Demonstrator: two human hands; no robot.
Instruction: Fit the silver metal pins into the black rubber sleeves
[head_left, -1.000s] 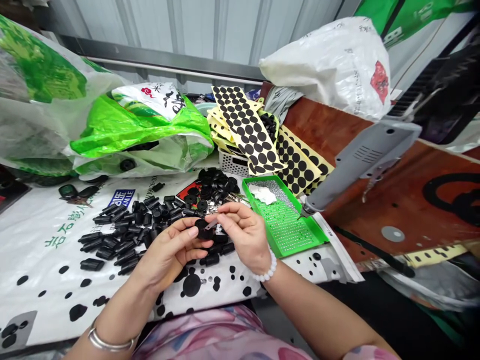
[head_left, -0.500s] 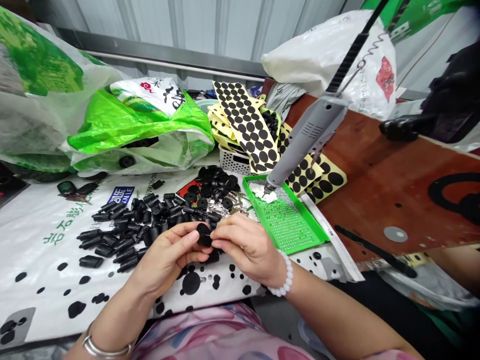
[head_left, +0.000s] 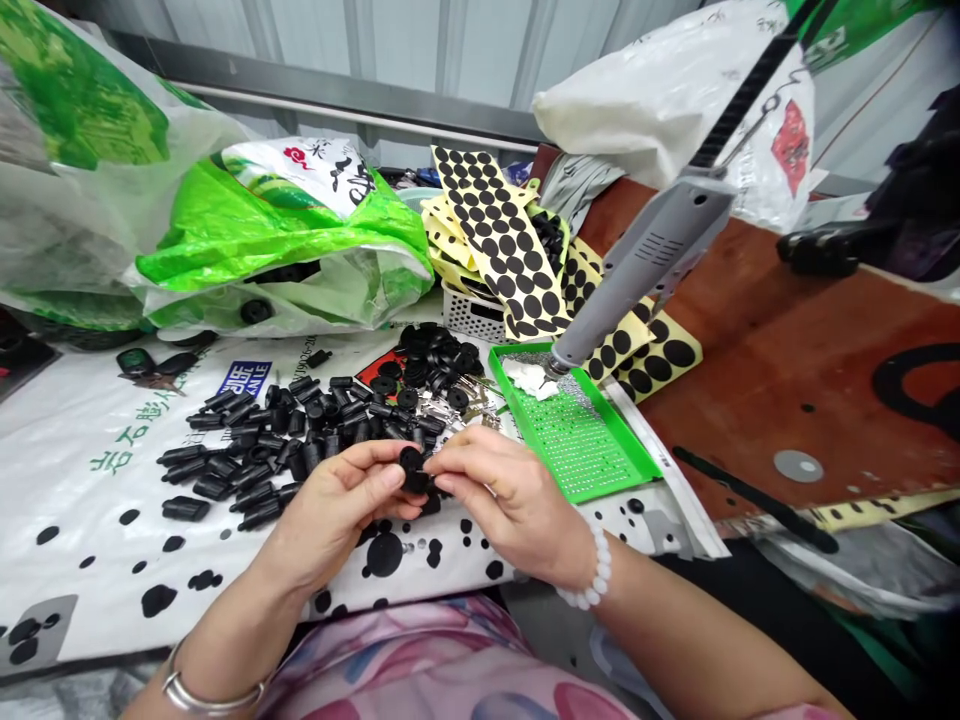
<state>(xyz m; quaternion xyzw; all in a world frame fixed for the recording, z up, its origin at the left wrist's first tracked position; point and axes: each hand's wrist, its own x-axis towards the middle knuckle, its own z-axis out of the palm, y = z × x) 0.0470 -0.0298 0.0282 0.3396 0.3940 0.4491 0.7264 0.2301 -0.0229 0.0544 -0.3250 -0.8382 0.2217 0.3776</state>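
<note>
My left hand (head_left: pixel 337 505) holds a small round black rubber piece (head_left: pixel 412 468) between thumb and fingers. My right hand (head_left: pixel 502 490) pinches at the same piece from the other side, and anything small in those fingertips is hidden. Beyond my hands lies a spread of black rubber cylinders (head_left: pixel 255 462), with a heap of round black rubber pieces (head_left: pixel 431 355) and small silver metal parts (head_left: pixel 457 415) nearer my right hand. A white beaded bracelet (head_left: pixel 592 575) circles my right wrist, and a silver bangle (head_left: pixel 214 692) my left.
A green perforated tray (head_left: pixel 574 430) lies to the right, under the tip of a hanging grey electric tool (head_left: pixel 652 260). Sheets of black dots on yellow backing (head_left: pixel 502 235) rest on a white basket (head_left: pixel 469 315). Plastic bags (head_left: pixel 277 240) crowd the back left; a brown board (head_left: pixel 795 345) lies right.
My right hand has closed in on the black piece from the right. The grey tool has swung left, from beside the tray to over its far end.
</note>
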